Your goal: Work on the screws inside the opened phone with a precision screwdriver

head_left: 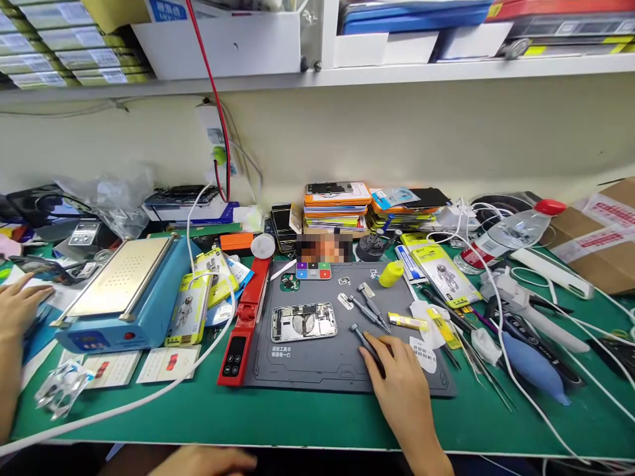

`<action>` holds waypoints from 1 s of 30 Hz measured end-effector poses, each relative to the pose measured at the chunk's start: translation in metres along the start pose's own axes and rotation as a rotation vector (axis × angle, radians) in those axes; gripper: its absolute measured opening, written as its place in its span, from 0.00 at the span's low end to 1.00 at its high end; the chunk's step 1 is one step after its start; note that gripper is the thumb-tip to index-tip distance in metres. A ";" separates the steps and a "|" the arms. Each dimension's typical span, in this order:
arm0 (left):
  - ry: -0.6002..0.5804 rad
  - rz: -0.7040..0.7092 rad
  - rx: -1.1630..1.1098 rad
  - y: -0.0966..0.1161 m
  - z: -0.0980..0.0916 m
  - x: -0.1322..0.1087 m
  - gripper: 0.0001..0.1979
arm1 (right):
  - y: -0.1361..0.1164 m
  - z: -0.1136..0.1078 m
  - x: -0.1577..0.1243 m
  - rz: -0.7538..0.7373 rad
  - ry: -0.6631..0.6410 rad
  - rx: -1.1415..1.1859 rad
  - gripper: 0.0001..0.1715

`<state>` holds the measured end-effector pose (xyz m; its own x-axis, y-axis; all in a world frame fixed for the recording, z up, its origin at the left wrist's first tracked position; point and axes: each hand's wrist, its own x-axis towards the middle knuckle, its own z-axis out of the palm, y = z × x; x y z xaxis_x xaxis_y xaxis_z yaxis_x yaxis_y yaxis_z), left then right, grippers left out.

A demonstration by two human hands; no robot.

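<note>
My right hand [403, 387] rests on the grey work mat [317, 370], its fingers closed round a dark screwdriver [361, 338] whose tip points up and left. An opened phone housing [303, 322] lies on the mat to the left of it. Two more screwdrivers [370, 309] and a small yellow bottle [391, 273] lie just beyond my fingers. My left hand [20, 299] is at the far left edge, fingers stretched flat on papers beside the blue heating plate [119, 291], near a phone [37, 268]. It holds nothing.
A red tool [241, 330] lies along the mat's left side. Yellow packets, tweezers, a blue air blower [530, 363], white cables and a water bottle [510, 235] crowd the right. Stacked phone boxes [337, 201] stand at the wall. A cardboard box [600, 231] is far right.
</note>
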<state>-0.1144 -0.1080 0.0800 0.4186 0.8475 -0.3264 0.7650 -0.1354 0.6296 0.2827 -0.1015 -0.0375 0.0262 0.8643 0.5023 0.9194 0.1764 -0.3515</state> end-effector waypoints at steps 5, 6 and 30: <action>0.183 0.152 0.207 0.001 0.040 0.072 0.18 | -0.010 -0.007 0.005 0.059 0.051 0.099 0.15; 0.224 0.180 0.242 0.000 0.039 0.089 0.21 | -0.012 -0.009 0.004 0.082 0.080 0.125 0.14; 0.586 0.027 0.606 0.059 0.114 0.127 0.24 | -0.002 0.005 -0.013 -0.102 0.293 0.449 0.22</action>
<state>0.0396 -0.0666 -0.0049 0.2466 0.9467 0.2071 0.9587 -0.2695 0.0905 0.2786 -0.1102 -0.0474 0.1129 0.6759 0.7283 0.6671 0.4916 -0.5597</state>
